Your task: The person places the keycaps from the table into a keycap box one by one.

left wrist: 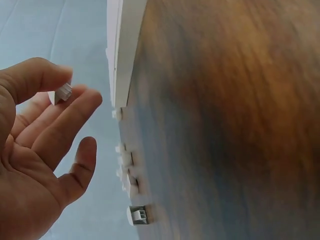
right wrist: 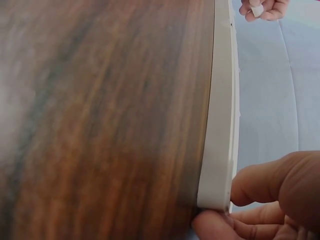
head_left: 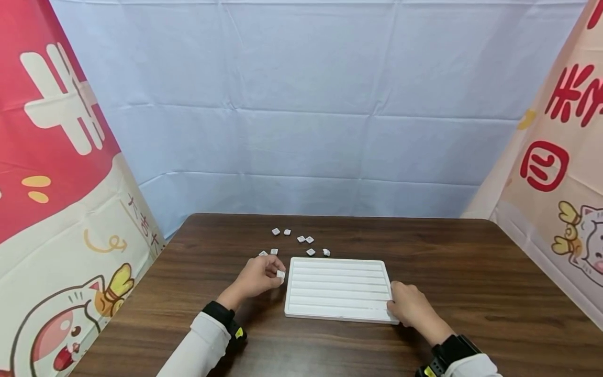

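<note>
My left hand [head_left: 256, 275] pinches a small white tile [head_left: 280, 274] between thumb and fingers, just left of a white ridged board [head_left: 336, 287]. In the left wrist view the pinched tile [left wrist: 62, 93] shows a stepped underside, while the little finger stands apart from it. The board lies flat on the table, with ridges running across its width. At its near right corner my right hand [head_left: 414, 306] grips the edge. The right wrist view shows that thumb [right wrist: 260, 185] on the board's upper side and a fingertip [right wrist: 212, 225] at its underside.
Several loose white tiles [head_left: 301, 239] lie scattered on the dark wooden table [head_left: 447, 251] beyond the board and the left hand. One tile [left wrist: 137, 215] shows a hollow underside. A pale blue cloth [head_left: 306, 131] hangs behind the table, with printed cloths at both sides.
</note>
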`<control>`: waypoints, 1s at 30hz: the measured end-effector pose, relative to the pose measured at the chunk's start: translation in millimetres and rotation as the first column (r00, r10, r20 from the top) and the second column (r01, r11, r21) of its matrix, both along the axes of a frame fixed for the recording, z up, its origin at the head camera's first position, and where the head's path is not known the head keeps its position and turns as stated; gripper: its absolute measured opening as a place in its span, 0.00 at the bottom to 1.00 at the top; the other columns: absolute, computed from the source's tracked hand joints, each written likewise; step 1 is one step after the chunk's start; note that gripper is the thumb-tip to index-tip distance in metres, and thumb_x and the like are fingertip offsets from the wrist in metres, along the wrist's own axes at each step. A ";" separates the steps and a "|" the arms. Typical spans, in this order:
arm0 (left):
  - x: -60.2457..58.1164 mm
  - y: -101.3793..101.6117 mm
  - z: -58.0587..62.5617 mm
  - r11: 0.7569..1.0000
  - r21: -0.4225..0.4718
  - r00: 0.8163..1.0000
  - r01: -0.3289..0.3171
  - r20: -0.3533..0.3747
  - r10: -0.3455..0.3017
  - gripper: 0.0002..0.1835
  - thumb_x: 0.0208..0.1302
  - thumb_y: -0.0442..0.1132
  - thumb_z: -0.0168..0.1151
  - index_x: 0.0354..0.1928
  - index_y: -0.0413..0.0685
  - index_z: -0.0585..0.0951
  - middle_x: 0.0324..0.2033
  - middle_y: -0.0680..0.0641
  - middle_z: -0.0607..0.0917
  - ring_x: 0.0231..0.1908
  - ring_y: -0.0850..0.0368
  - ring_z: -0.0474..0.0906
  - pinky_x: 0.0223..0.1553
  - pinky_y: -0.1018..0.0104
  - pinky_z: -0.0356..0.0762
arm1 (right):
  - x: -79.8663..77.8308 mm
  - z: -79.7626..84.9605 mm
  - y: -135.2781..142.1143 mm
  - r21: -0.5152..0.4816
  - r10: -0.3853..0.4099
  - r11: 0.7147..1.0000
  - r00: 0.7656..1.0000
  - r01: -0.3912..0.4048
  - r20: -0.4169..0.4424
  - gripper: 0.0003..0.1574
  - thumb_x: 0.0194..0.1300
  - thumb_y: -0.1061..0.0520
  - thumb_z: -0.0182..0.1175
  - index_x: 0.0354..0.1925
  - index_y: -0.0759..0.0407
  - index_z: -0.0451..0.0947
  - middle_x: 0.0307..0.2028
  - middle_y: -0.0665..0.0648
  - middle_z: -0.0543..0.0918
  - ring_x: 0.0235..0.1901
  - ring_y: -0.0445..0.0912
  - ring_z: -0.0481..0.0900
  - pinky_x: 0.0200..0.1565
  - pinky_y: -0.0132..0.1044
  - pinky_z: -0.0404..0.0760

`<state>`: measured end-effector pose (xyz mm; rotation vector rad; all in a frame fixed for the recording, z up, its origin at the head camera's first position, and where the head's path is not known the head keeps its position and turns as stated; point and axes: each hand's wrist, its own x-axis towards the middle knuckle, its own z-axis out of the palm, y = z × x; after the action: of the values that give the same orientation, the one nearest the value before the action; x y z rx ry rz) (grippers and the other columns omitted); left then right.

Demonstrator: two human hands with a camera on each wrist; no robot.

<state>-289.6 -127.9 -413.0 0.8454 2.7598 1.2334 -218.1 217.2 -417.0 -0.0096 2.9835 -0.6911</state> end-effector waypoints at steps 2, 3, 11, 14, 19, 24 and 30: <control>-1.0 -0.2 -1.0 1.000 0.000 1.000 -0.003 -0.012 0.003 0.07 0.55 0.30 0.65 0.37 0.43 0.80 0.33 0.50 0.82 0.36 0.56 0.80 0.36 0.63 0.76 | -0.3 -1.0 -0.2 -0.003 -0.002 1.000 1.000 0.002 -0.012 0.08 0.56 0.68 0.55 0.36 0.74 0.72 0.17 0.57 0.69 0.11 0.43 0.71 0.13 0.33 0.70; -1.3 -0.1 -1.4 1.000 0.001 1.000 -0.003 -0.019 0.003 0.07 0.55 0.30 0.65 0.38 0.42 0.80 0.34 0.50 0.82 0.37 0.56 0.80 0.37 0.62 0.77 | -0.5 -1.5 -0.3 -0.005 -0.004 1.000 1.000 0.004 -0.015 0.08 0.55 0.68 0.55 0.36 0.74 0.72 0.17 0.56 0.69 0.11 0.43 0.71 0.13 0.33 0.70; -3.0 0.6 -2.8 0.993 0.020 0.990 -0.114 -0.081 0.115 0.08 0.50 0.31 0.70 0.34 0.44 0.85 0.26 0.54 0.76 0.27 0.59 0.74 0.29 0.65 0.74 | -1.0 -3.6 -0.2 -0.013 0.000 1.000 1.000 0.000 -0.022 0.05 0.55 0.69 0.55 0.33 0.72 0.71 0.17 0.57 0.69 0.11 0.43 0.71 0.13 0.33 0.70; -4.0 1.1 -2.3 0.989 0.051 0.989 -0.138 -0.054 0.141 0.07 0.49 0.30 0.70 0.32 0.43 0.84 0.23 0.55 0.75 0.24 0.61 0.72 0.26 0.67 0.72 | -0.9 -3.4 -0.2 -0.014 0.000 1.000 1.000 0.000 -0.023 0.05 0.55 0.69 0.55 0.33 0.72 0.71 0.17 0.57 0.69 0.11 0.43 0.71 0.13 0.33 0.70; -5.5 1.1 -4.5 0.990 0.042 0.988 -0.138 -0.059 0.141 0.08 0.48 0.30 0.71 0.32 0.44 0.83 0.22 0.55 0.76 0.24 0.61 0.72 0.26 0.68 0.72 | -1.1 -3.1 0.6 -0.011 0.002 1.000 1.000 -0.002 -0.012 0.07 0.56 0.69 0.55 0.35 0.74 0.72 0.16 0.57 0.69 0.11 0.43 0.71 0.13 0.33 0.70; -5.4 1.1 -8.3 0.993 0.025 0.991 -0.115 -0.068 0.116 0.08 0.48 0.30 0.71 0.31 0.45 0.82 0.22 0.55 0.76 0.24 0.61 0.72 0.25 0.68 0.72 | -0.3 -3.1 1.4 0.006 0.006 1.000 1.000 -0.006 0.031 0.05 0.57 0.68 0.55 0.34 0.72 0.71 0.16 0.57 0.69 0.11 0.44 0.71 0.13 0.33 0.69; -7.2 -0.4 -7.7 0.995 0.019 0.991 -0.101 -0.089 0.102 0.08 0.47 0.29 0.71 0.29 0.46 0.82 0.21 0.56 0.76 0.23 0.62 0.72 0.25 0.68 0.72 | -1.4 -2.7 0.0 0.000 0.006 1.000 0.999 -0.006 0.039 0.09 0.58 0.68 0.55 0.37 0.75 0.71 0.17 0.57 0.69 0.11 0.44 0.71 0.14 0.33 0.69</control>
<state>-296.8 -128.3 -420.6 0.7898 2.9022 1.2622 -219.5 217.2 -419.8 -0.0055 2.9451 -0.6826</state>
